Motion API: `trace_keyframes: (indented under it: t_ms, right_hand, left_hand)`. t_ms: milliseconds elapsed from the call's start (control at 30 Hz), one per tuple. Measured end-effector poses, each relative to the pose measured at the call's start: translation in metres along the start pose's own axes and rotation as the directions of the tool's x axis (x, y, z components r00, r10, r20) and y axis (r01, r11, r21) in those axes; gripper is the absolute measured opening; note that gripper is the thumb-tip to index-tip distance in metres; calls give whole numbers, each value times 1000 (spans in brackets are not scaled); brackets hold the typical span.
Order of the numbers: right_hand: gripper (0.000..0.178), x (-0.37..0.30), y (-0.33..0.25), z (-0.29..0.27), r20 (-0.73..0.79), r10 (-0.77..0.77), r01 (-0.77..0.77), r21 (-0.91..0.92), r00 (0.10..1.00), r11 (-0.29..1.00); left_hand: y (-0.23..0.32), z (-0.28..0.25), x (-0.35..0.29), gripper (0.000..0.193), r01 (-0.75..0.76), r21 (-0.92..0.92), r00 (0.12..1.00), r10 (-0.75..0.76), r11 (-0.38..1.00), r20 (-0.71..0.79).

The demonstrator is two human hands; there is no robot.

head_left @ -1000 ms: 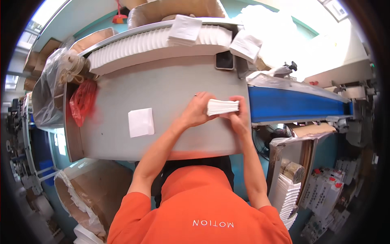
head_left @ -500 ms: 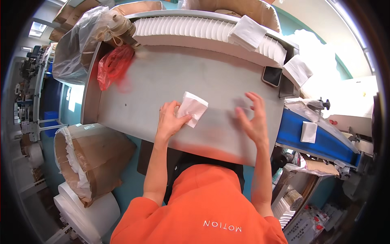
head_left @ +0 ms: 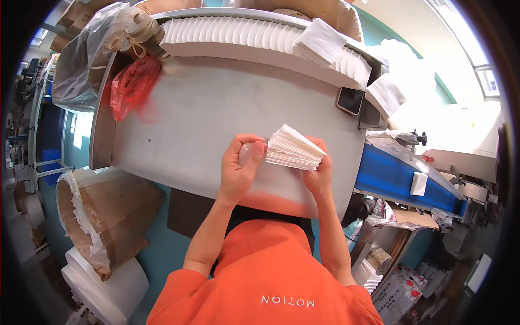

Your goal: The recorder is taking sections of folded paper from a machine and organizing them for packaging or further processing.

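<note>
A stack of folded white paper napkins [head_left: 295, 149] is held above the metal table [head_left: 200, 114], its layers fanned apart toward me. My right hand [head_left: 318, 170] grips the stack's right end, its fingers partly hidden behind the paper. At the left end my left hand [head_left: 238, 168] is closed, thumb and curled fingers pinching at the stack's edge. Along the table's back stands a long row of white napkins [head_left: 233, 35], packed upright on edge. Another napkin bundle [head_left: 320, 42] lies on top of that row toward its right.
A phone [head_left: 350, 101] lies at the table's right, beside a napkin stack [head_left: 385, 95] on the corner. To the right, a blue conveyor belt [head_left: 384, 168] carries a white packet [head_left: 418, 183]. A red plastic bag [head_left: 132, 86] and a bottle [head_left: 145, 32] are at the left. A large paper sack [head_left: 116, 211] stands lower left.
My right hand, empty and blurred before, has come in to grip the napkins' right end. The stack, earlier compact in my left hand, is now turned and fanned. The view has shifted slightly.
</note>
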State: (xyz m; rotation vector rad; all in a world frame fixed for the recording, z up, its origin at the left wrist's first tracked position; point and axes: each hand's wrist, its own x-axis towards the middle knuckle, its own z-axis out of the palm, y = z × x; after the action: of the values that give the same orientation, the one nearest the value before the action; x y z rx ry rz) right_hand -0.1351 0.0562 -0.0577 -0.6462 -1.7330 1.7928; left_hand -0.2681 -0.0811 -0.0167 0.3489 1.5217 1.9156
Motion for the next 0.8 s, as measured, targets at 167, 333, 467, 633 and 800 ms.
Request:
trace_keyframes:
  t_ms: [167,333,467,633,800]
  right_hand:
    - [26,-6,10,-7,-40,-28,27,-23,999,999]
    - [25,-15,21,-9,-96,143,-129,134,985,982]
    - [31,-18,20,-4,-99,217,-176,315,971,933]
    - [42,-16,36,-9,34,253,-242,437,967,866]
    - [47,-4,32,11,13,186,-129,769,982,626]
  left_hand:
    - [2,10,0,21,-200,298,977,166,933,136]
    - [4,19,2,18,-155,258,985,129,954,112]
    - [1,24,5,15,-165,449,982,105,878,156]
    - [7,33,10,17,-613,560,785,506,557,358]
    - [18,33,17,20,-775,545,576,711,320,403]
